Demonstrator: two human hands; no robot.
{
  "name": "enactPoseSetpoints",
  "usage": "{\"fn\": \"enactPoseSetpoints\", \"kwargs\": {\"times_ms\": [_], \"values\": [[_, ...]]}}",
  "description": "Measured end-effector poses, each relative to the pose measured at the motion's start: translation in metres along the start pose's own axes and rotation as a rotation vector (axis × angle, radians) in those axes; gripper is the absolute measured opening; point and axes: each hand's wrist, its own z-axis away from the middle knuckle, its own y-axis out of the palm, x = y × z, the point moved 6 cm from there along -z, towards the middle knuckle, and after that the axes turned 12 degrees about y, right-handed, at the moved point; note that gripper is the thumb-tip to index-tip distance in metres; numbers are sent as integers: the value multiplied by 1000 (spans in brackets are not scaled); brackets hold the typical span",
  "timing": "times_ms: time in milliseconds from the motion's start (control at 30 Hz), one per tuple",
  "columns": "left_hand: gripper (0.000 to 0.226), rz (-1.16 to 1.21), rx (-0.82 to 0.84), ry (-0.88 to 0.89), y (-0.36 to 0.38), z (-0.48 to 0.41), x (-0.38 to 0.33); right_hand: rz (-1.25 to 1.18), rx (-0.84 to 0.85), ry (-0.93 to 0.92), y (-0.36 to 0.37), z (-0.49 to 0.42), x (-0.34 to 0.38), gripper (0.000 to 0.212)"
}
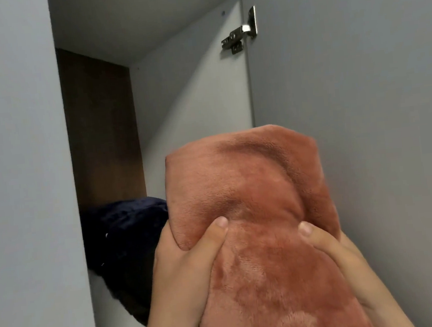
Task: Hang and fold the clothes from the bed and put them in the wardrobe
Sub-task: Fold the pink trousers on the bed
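Leftmost, a flat grey wardrobe panel [21,182] frames one open compartment with a dark brown back board [100,127]. Low inside lies one navy, plush folded garment [127,240], soft and rounded. Next, the left hand [185,271] grips the left edge of one rust-orange fleece bundle [251,212], thumb curled over the front and fingers hidden behind. That folded, velvety bundle is held up at the compartment's mouth, beside the navy piece. The right hand [334,254] clasps its right side, thumb pressed into the pile. Above right, one metal hinge [242,33] joins the smooth grey open door [361,96].
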Motion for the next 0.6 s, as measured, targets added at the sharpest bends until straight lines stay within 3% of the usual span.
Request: {"fn": "enactPoseSetpoints", "kwargs": {"times_ms": [33, 133, 267, 367, 467, 600], "values": [[65, -12, -19, 37, 0, -5, -2, -53, -102, 37, -34, -9, -20, 80], [58, -85, -52, 74, -2, -17, -3, 67, 11, 15, -41, -30, -28, 112], [47, -111, -73, 45, -10, -34, -4, 67, 202, 53, -27, -45, -21, 118], [46, -121, -69, 50, -15, -41, -6, 162, 218, 1, -16, -51, -17, 100], [49, -149, -86, 100, -16, -45, -10, 201, 93, -69, -19, -62, -12, 63], [53, -210, -166, 128, -24, -47, -11, 236, 27, -136, -11, -67, -1, 41]]}}
